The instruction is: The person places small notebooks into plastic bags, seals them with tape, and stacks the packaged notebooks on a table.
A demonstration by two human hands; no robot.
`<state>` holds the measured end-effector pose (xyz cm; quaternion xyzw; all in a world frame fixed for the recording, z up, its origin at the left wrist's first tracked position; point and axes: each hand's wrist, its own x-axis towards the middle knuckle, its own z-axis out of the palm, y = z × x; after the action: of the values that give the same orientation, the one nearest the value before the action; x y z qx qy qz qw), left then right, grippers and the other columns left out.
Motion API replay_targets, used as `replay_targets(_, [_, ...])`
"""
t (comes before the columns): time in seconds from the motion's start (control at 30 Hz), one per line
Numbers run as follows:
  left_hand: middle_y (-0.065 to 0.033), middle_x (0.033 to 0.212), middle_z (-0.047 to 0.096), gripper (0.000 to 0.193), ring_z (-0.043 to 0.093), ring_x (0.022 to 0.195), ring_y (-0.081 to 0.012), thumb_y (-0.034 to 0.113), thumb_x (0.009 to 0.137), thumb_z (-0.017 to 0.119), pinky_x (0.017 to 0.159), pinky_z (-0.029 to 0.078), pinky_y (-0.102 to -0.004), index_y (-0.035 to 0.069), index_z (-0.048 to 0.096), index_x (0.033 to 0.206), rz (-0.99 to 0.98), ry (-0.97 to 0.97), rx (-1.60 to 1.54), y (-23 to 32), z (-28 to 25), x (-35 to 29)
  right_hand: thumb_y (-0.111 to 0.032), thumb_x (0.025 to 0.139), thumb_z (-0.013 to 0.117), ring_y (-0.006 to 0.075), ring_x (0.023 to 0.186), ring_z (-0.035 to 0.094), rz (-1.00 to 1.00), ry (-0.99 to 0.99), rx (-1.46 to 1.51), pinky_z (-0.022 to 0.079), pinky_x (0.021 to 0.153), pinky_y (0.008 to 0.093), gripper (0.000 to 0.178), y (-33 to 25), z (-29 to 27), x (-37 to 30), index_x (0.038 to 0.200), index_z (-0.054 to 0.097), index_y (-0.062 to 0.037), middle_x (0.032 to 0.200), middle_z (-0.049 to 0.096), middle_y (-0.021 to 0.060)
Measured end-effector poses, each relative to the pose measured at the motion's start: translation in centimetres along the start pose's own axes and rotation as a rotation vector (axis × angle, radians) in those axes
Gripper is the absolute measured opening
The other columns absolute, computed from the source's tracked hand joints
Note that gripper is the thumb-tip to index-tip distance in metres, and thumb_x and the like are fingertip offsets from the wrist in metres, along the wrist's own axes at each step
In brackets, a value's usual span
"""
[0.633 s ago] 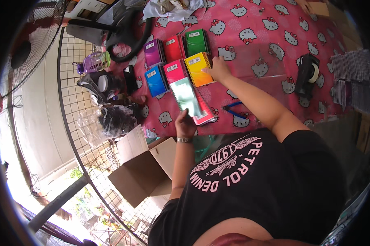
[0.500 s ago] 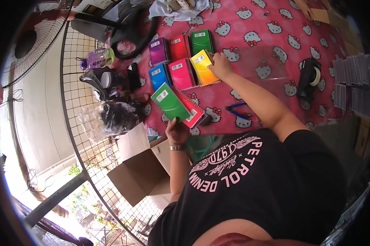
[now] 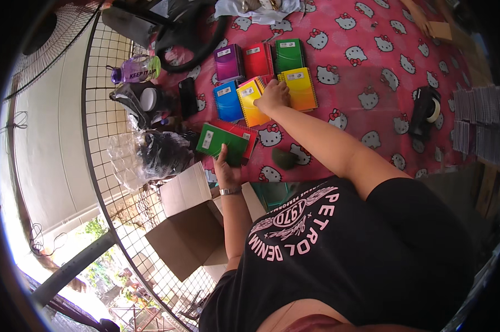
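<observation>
My left hand (image 3: 227, 170) grips a green spiral notebook (image 3: 219, 138), thumb on its cover. A red notebook (image 3: 250, 136) lies fanned out beneath it. My right hand (image 3: 274, 96) is closed on the edge of a yellow spiral notebook (image 3: 251, 106), which overlaps the pink-red one beneath it. Just right of that hand lies another yellow notebook (image 3: 300, 88). The blue notebook (image 3: 225, 102) is on the left of this near row. Behind stand the purple notebook (image 3: 228, 62), a red notebook (image 3: 258, 60) and a green notebook (image 3: 290, 54), in a far row.
A black tape dispenser (image 3: 425, 113) and stacks of spiral-bound notebooks (image 3: 478, 119) are at the right. A tumbler (image 3: 135, 70), a black phone (image 3: 187, 96) and plastic bags (image 3: 161, 152) line the left edge. An open carton (image 3: 178, 238) sits below. Another person's hand (image 3: 421, 23) is far right.
My right hand has moved left, bringing a yellow notebook over the pink one; another yellow notebook stays at the right. My left hand has lowered the green and red notebooks leftward.
</observation>
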<state>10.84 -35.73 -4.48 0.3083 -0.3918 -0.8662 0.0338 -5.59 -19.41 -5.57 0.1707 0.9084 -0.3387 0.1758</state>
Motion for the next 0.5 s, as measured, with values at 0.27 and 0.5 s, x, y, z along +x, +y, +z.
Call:
replay_targets(0.27, [-0.0096,0.120,0.058,0.051,0.060,0.102,-0.0267,0.036,0.087,0.061,0.089,0.049,-0.0469,0.009,0.046,0.127,-0.043,-0.116,-0.305,1.1,1.4,1.0,-0.020,0.062,0.082,0.0358,0.103,0.058,-0.636,-0.516,0.213,0.046,0.086,0.0397,0.072,-5.3,-6.2,-3.0,0.119,0.042,-0.0030,0.104,0.059,0.0233])
replay_targets(0.5, [-0.0126,0.113,0.061,0.044,0.061,0.102,-0.0278,0.022,0.082,0.058,0.090,0.048,-0.0420,0.002,0.052,0.120,0.043,-0.004,-0.092,0.6,1.0,-0.1,-0.051,0.064,0.078,0.0286,0.112,0.051,-0.180,-0.141,-0.047,0.045,0.090,0.0402,0.073,-5.6,2.8,2.4,0.114,0.055,-0.0034,0.118,0.050,0.0151])
